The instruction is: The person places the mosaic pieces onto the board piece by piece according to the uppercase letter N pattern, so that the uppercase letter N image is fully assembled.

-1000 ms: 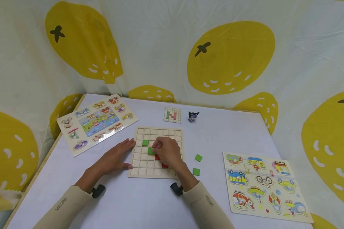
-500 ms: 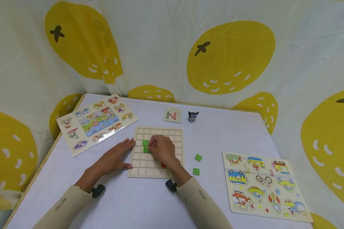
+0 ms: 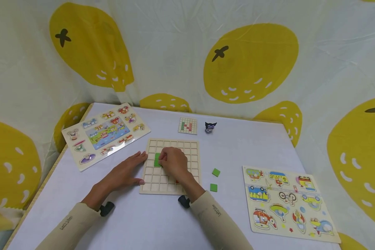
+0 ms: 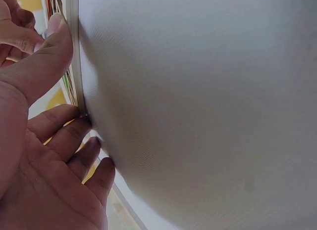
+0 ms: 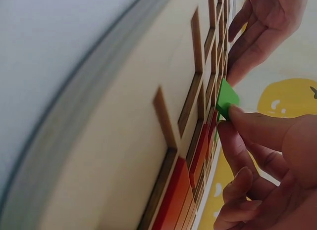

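Observation:
A wooden grid board (image 3: 151, 188) lies flat on the table. My right hand (image 3: 175, 163) is over its middle, pinching a green square tile (image 5: 227, 100) between thumb and finger; in the right wrist view the tile stands tilted at the grid. Another green tile (image 3: 157, 155) sits in the cell just beyond. Red tiles (image 5: 174, 195) lie in the grid, mostly hidden by the right hand in the head view. My left hand (image 3: 123, 173), its fingers extended, touches the board's left edge with fingertips and thumb.
Two loose green tiles, one farther (image 3: 216, 172) and one nearer (image 3: 214, 188), lie right of the board. Behind it are a small pattern card (image 3: 188, 125) and a dark figurine (image 3: 210, 127). Picture puzzles stand at the left (image 3: 106, 135) and right (image 3: 287, 205).
My right hand has moved left across the board with the green tile, bringing it to the cell just in front of the other green tile. The left hand has stayed still.

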{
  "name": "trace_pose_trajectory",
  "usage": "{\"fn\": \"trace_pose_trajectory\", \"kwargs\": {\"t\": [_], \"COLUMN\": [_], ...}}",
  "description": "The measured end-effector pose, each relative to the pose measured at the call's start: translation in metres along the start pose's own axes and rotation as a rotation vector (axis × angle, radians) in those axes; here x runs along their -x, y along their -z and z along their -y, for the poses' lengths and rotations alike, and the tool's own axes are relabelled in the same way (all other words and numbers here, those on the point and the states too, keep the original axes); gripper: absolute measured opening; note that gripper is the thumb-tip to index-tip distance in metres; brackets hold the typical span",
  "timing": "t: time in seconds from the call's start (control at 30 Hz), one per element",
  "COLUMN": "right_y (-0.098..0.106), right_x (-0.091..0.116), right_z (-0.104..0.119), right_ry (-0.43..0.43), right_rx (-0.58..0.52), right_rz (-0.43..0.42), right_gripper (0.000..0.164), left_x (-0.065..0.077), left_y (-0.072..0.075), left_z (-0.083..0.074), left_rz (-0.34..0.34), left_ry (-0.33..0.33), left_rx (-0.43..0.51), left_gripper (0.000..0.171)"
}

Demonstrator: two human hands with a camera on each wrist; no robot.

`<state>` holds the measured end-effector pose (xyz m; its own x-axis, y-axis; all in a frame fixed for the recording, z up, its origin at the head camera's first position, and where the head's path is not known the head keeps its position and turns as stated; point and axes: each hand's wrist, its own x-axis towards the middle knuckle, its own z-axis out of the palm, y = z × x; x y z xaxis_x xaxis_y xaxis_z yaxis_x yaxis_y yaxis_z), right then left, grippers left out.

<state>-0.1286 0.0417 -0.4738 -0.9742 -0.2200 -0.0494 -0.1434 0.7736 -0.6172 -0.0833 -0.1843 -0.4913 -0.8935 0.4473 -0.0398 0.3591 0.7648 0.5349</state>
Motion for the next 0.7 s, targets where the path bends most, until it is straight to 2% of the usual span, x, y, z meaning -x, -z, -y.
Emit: {"fn": "trace_pose_trajectory", "kwargs": {"t": [0.4,0.7], "right_y": [-0.0003,0.0018], "right_x": [-0.0027,0.0], "right_z": [0.0015,-0.0017], "right_ry": [-0.011,0.013], "right_rx": [0.069,0.044], "right_rz": [0.015,0.017], "right_gripper": [0.017,0.013], "left_x": [-0.0003,0.0004], "left_y": [-0.0011,0.0017], "left_z": [0.0009,-0.001], "left_rz": [0.009,0.002], "left_ry": [0.014,-0.007], "left_rx": [0.005,0.003], "left_gripper": [0.102,0.099]}}
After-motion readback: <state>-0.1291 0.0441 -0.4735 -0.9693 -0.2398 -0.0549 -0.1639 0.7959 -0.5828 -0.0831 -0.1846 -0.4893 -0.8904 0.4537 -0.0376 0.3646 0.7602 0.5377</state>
